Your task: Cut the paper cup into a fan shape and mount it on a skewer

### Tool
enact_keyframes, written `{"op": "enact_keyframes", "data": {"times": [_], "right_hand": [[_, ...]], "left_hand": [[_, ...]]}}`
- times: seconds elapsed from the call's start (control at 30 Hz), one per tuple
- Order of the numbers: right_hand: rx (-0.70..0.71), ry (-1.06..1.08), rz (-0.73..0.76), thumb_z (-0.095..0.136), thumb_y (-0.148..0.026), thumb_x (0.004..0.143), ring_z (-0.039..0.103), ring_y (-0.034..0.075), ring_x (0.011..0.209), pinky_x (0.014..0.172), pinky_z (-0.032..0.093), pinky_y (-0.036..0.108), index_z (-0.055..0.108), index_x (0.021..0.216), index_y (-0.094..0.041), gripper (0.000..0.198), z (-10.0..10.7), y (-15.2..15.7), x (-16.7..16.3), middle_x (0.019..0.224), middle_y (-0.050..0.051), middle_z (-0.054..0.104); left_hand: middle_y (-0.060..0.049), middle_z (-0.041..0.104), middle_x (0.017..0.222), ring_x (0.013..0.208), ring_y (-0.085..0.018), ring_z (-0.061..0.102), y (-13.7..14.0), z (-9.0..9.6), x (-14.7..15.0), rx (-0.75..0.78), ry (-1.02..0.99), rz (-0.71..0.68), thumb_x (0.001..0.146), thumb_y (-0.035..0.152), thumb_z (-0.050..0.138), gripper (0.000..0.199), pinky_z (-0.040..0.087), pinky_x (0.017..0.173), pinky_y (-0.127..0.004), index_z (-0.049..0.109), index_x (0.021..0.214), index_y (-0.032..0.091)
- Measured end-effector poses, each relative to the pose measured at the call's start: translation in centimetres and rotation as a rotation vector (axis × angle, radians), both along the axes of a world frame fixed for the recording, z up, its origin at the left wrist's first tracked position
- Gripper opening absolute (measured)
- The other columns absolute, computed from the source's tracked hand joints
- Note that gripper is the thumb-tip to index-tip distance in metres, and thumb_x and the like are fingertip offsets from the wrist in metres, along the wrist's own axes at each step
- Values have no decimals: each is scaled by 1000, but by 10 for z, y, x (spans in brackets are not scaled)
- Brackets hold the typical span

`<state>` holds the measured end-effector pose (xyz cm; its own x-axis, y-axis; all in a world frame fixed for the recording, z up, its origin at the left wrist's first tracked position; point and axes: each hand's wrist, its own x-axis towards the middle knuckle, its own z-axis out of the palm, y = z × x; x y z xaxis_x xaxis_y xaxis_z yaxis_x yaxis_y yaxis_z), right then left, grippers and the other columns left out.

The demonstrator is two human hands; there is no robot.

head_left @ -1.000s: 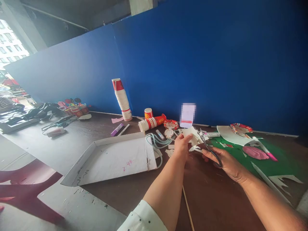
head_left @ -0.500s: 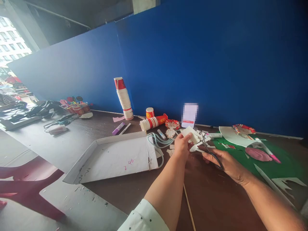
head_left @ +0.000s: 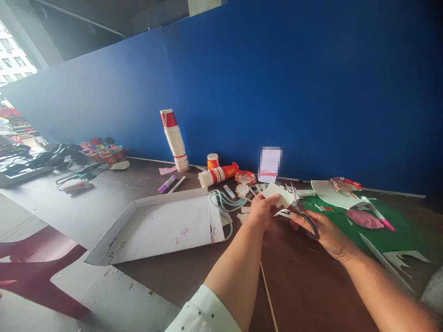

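Note:
My left hand [head_left: 262, 210] pinches a piece of white paper [head_left: 282, 194] over the dark brown table. Closed round the handles of a pair of scissors [head_left: 308, 221] is my right hand [head_left: 325, 233]. The scissor blades stand apart, pointing up and away at the paper's right edge; whether they touch it I cannot tell. White paper scraps [head_left: 284, 213] lie under and between the hands. A frilled red-and-white cup piece [head_left: 245, 177] rests just beyond my left hand.
A shallow white cardboard lid [head_left: 166, 226] lies left, beside a pale coiled cable [head_left: 224, 203]. Behind are stacked paper cups [head_left: 176, 145], toppled cups [head_left: 219, 174] and a purple glue stick [head_left: 167, 184]. On the right, a green sheet [head_left: 321, 219] carries a pink marker [head_left: 387, 224]. A thin stick [head_left: 268, 295] lies in front.
The white paper in my left hand has turned and now shows a broader face. The scissors have shifted slightly against its edge. The whole view has moved a little.

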<state>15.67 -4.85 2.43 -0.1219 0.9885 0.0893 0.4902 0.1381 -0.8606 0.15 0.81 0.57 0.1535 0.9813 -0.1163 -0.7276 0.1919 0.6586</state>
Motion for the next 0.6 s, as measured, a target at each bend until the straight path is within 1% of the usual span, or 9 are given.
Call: {"op": "enact_keyframes", "data": {"times": [0.17,0.3,0.33,0.4,0.5,0.53,0.6], "right_hand": [[28,8,-45,63,-67,74,61,22,62,51,47,31,70,67,-25,43,-2,2,2,66,4,70],[-45,23,-6,65,-65,74,64,24,70,61,51,34,70,65,-26,41,1,1,-1,71,4,70],[-63,29,8,65,-64,74,65,24,73,65,52,34,71,68,-26,39,2,1,-2,74,3,71],[-90,39,35,68,-62,73,66,25,79,71,53,35,74,80,-27,36,3,-1,-3,78,3,71],[-125,32,46,68,-60,74,65,26,83,74,52,36,74,101,-28,43,4,-2,-3,78,2,70],[-131,23,47,67,-60,75,65,26,82,74,51,37,74,104,-28,44,4,-2,-3,77,2,70],[-124,10,53,66,-60,76,64,25,80,72,51,37,75,96,-28,40,3,-2,-2,74,3,68]], "left_hand": [[-6,70,88,73,-16,66,-3,3,0,-8,4,-17,56,17,83,35,55,73,-29,66,86,15],[-6,70,87,72,-15,65,-2,4,0,-14,-21,6,55,16,84,37,55,71,-28,65,87,15],[-5,69,86,70,-14,65,-1,4,0,-14,-26,15,55,16,84,37,54,69,-27,65,86,14],[-5,69,84,68,-13,64,-1,4,1,-12,-41,35,55,15,84,36,54,68,-27,64,85,14],[-4,69,85,69,-13,65,-1,6,0,-10,-71,71,56,13,82,34,54,68,-27,64,85,14],[-4,69,85,70,-14,65,-1,6,0,-12,-75,83,56,13,82,34,54,69,-26,64,85,14],[-5,69,86,71,-14,65,-1,7,0,-15,-70,89,57,13,82,34,54,70,-27,64,85,14]]}}
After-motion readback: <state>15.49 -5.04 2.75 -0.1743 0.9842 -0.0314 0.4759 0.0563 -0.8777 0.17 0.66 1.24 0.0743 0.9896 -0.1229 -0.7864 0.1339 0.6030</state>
